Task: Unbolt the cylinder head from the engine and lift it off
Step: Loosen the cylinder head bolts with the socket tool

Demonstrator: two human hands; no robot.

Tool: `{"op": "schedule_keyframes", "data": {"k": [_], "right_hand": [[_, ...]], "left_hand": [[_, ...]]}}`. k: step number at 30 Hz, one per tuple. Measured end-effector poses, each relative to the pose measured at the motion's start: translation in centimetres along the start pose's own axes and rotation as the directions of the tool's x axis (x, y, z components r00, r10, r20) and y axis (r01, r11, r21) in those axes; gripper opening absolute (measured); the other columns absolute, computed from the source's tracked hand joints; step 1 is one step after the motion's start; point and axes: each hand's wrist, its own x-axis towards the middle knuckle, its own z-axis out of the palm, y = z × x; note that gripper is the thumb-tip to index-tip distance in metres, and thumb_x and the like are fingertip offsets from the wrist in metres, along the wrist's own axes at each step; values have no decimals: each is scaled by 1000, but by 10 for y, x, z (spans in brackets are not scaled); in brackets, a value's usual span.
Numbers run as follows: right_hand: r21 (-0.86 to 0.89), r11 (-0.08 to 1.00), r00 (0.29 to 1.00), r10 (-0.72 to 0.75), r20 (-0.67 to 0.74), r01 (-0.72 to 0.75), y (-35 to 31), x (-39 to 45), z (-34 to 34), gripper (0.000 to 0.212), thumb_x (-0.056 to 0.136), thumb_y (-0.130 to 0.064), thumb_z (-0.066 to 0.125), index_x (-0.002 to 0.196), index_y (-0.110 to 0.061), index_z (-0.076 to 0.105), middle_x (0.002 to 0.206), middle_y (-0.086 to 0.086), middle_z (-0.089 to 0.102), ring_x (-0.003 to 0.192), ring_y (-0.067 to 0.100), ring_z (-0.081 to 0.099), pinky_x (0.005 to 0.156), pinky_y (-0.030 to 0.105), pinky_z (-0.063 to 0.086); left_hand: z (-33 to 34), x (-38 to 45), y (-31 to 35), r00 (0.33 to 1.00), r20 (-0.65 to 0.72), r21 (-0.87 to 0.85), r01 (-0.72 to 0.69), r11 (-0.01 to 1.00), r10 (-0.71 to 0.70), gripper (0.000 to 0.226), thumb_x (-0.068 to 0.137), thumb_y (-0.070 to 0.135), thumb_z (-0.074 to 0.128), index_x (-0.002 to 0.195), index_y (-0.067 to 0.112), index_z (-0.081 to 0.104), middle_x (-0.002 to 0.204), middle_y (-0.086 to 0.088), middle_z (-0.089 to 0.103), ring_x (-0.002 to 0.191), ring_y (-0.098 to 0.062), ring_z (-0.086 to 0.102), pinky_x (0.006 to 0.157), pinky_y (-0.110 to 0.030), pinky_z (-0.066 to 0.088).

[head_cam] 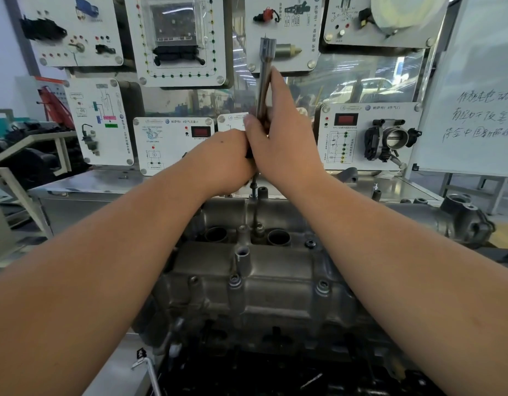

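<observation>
A wall of training panels (175,41) fills the background, with a whiteboard (475,95) off to the right. In front of them the engine sits on a steel bench (84,181), and the cylinder head (275,281) rests on top of it, not yet lifted, close under the person's arms. At least 3 bolts show along its near edge.

Both arms reach forward over the head. The right hand (284,138) wraps its fingers round the metal handle of a wrench (264,81), which stands almost upright. The left hand (221,161) closes round the tool just below, touching the right. A thin extension shaft (255,207) drops from the hands into a recess near the head's far side; the bolt it meets is probably down there, though shadow hides it.

To do this step well, I would keep the shaft square in its recess and steady the joint with the lower hand while the upper one swings the handle. The panels stand near behind the handle, so the swing has more room sideways. An L-shaped key (145,364) lies at the bench's near edge.
</observation>
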Motion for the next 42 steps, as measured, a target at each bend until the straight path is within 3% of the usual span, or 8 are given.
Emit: {"op": "schedule_keyframes", "data": {"k": [5,9,13,20,25,30,37,42], "right_hand": [[-24,1000,996,-19,-84,18,4,5,0,18,101,-19,56,117,-11,52,81,-8,60,71,5,56,60,20,42],[-35,999,999,14,-53,-16,2,7,-1,44,103,-18,49,146,-9,42,85,0,66,76,10,62,61,11,43],[27,1000,999,0,-41,1,0,2,0,64,103,-19,51,160,-21,21,101,5,72,89,18,68,77,30,53],[-46,999,997,1,-72,-5,4,6,-1,39,101,-16,54,140,-14,49,85,-4,64,70,3,55,60,2,40],[2,1000,1000,8,-20,-8,1,2,-1,65,102,-17,52,159,-23,22,89,4,71,75,18,68,71,32,57],[-64,998,998,-21,-57,18,2,3,-2,35,100,-21,57,134,-14,51,86,-7,62,75,13,59,62,16,42],[-57,998,1000,1,-15,-2,-2,0,-2,65,103,-19,51,160,-23,20,82,5,68,74,21,67,71,39,57],[-50,999,999,8,-44,-10,1,2,-2,44,101,-24,56,142,-15,45,91,3,69,81,21,65,73,35,53]], "left_hand": [[-1,-2,1,1000,-28,-31,-12,999,11,31,94,18,53,65,27,51,68,0,63,65,-14,59,57,-26,41],[0,-5,2,1000,7,-105,-18,994,19,34,97,11,48,65,21,49,62,-2,55,56,-15,49,50,-29,32],[-2,-3,2,1000,-1,-24,-5,1000,5,24,97,11,47,75,17,56,78,-8,66,71,-20,62,66,-34,50],[-1,-5,4,999,-36,-77,-9,997,6,33,93,11,51,63,24,46,60,0,54,56,-14,50,49,-24,36],[-2,-4,2,1000,-2,-56,0,998,0,25,95,9,49,73,18,55,72,-6,64,67,-21,61,60,-29,49],[-3,-4,3,999,-52,-8,13,1000,-13,26,94,17,52,69,24,54,72,-5,67,68,-21,63,66,-36,51],[-1,-4,2,1000,11,-56,-6,998,7,30,95,9,50,68,24,51,72,-5,64,68,-19,60,60,-31,47],[-3,-4,2,999,-32,-31,-2,1000,1,26,93,16,53,68,26,52,73,-3,68,70,-17,63,67,-29,50]]}}
